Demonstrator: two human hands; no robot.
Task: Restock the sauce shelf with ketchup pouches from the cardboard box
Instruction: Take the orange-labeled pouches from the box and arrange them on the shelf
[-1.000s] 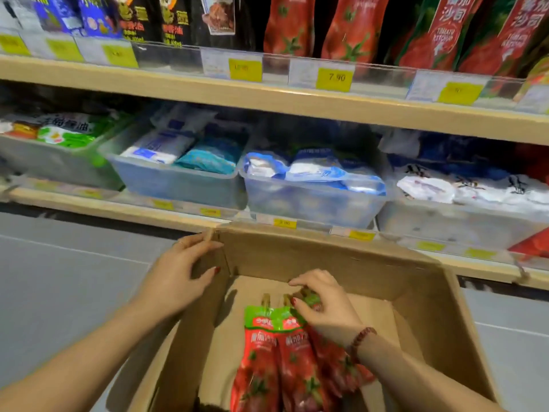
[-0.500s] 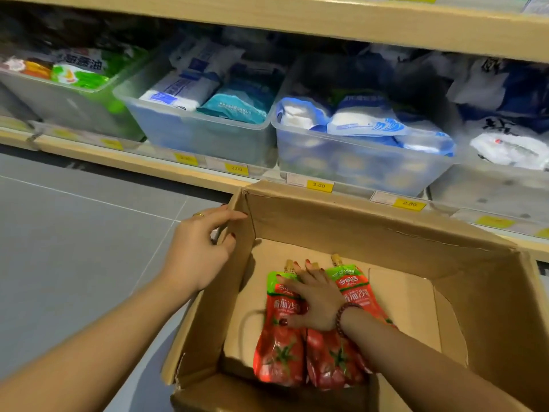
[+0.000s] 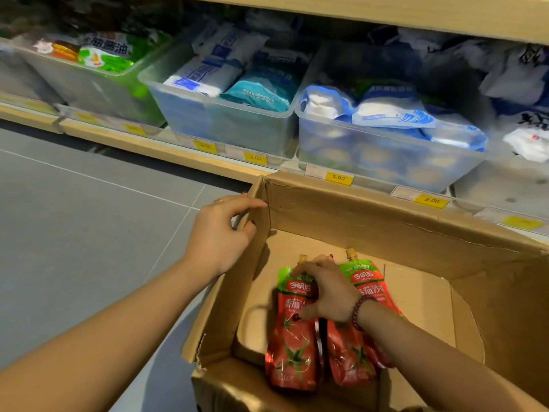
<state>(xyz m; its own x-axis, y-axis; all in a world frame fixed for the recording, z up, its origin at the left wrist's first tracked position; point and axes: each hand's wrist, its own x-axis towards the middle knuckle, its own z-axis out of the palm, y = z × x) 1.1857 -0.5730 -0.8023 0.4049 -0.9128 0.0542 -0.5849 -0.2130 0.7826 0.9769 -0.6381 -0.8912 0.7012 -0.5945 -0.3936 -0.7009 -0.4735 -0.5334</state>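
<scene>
Box [image 3: 356,221] sits open in front of the shelf [image 3: 178,151]. We see three ketchup pouches [image 3: 292,352] flat on its bottom, spouts toward the shelf. Our left hand [image 3: 218,236] grips the top edge of the box's left wall. Our right hand [image 3: 328,294] curls over the pouch tops and grips them, thumb across the left one.

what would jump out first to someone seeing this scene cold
The red and green pouches lying on the bottom of the open box, low in the middle, with the right hand curled over their tops. The left hand grips the box's left wall. Behind, clear bins of blue and white packets line the shelf, with yellow tags below them.
</scene>
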